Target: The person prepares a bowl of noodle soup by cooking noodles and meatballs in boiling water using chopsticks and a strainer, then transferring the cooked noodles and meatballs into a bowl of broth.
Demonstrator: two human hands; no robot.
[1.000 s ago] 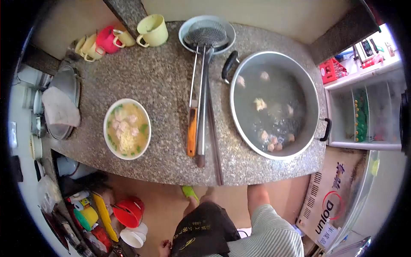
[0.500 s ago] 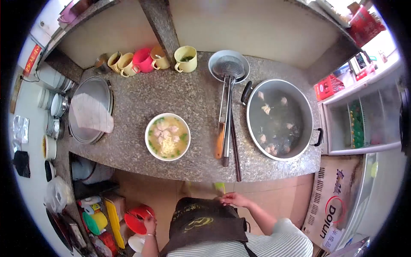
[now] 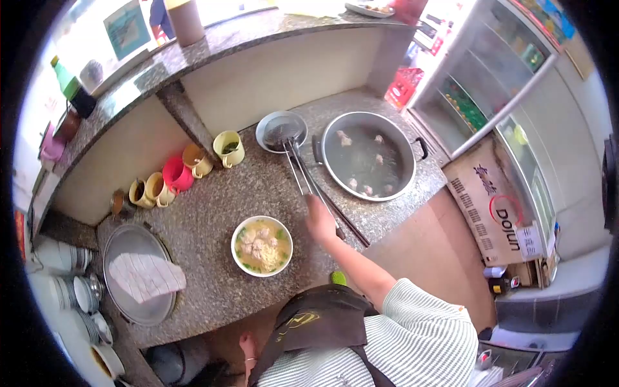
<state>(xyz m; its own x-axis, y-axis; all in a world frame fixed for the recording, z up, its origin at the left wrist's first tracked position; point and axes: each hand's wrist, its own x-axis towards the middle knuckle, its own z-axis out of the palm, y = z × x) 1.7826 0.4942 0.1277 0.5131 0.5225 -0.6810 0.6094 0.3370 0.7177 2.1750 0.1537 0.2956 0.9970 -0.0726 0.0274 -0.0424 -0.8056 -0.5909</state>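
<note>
My right hand (image 3: 319, 219) is closed around the handle of the wire strainer (image 3: 282, 137), whose mesh rests in a metal bowl (image 3: 263, 131). Beside that hand lie long chopsticks (image 3: 351, 227). My left hand (image 3: 246, 344) hangs low beside the dark apron, fingers loosely open and nothing visible in it. A white bowl (image 3: 234, 252) of soup with dumplings, noodles and greens stands on the counter, left of my right hand. At the right, a large pot (image 3: 328, 120) of cloudy liquid holds several dumplings.
Yellow and red mugs (image 3: 177, 173) line the back wall. On the left are a round metal tray (image 3: 145, 240) with a cloth (image 3: 145, 277) and stacked dishes (image 3: 87, 293). A raised ledge (image 3: 245, 31) runs behind the counter (image 3: 206, 219); a glass-door fridge (image 3: 477, 71) stands back right.
My right hand has come up from the apron onto the strainer's handle. My left hand still hangs low. The view has tilted up and turned, showing the back ledge.
</note>
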